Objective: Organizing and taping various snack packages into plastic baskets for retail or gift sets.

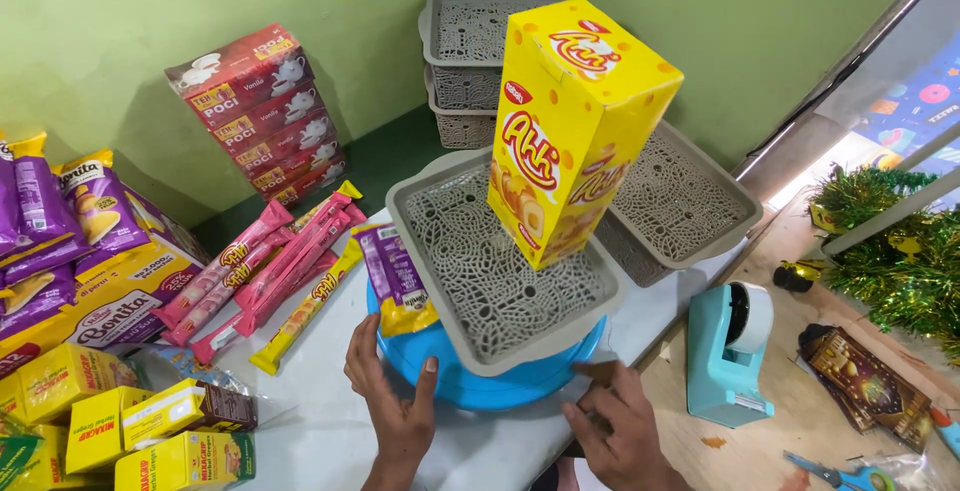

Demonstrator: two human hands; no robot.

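Resting against the near rim of a round blue basin (470, 386), the left hand (392, 396) lies with its fingers spread wide and its thumb raised along the basin's wall; it grips nothing. The right hand (625, 431) sits lower on the white desk (320, 431), fingers loosely open and flat, just beside the basin's right edge, also holding nothing. On top of the basin sits a grey perforated tray (500, 291), tilted slightly, and a tall yellow snack box (570, 126) stands inside it, leaning to the right, well above both hands. A purple-and-yellow snack packet (398, 281) is wedged against the tray's left wall, just above the left hand. Behind the tray lies a second grey tray (690, 201), and more stacked grey baskets (470, 51) stand by the green wall. Pink and yellow wafer sticks (280, 271) lie to the left, near red tea boxes (260, 111) and small yellow boxes (130, 421). A teal tape dispenser (730, 351) stands right of the right hand.
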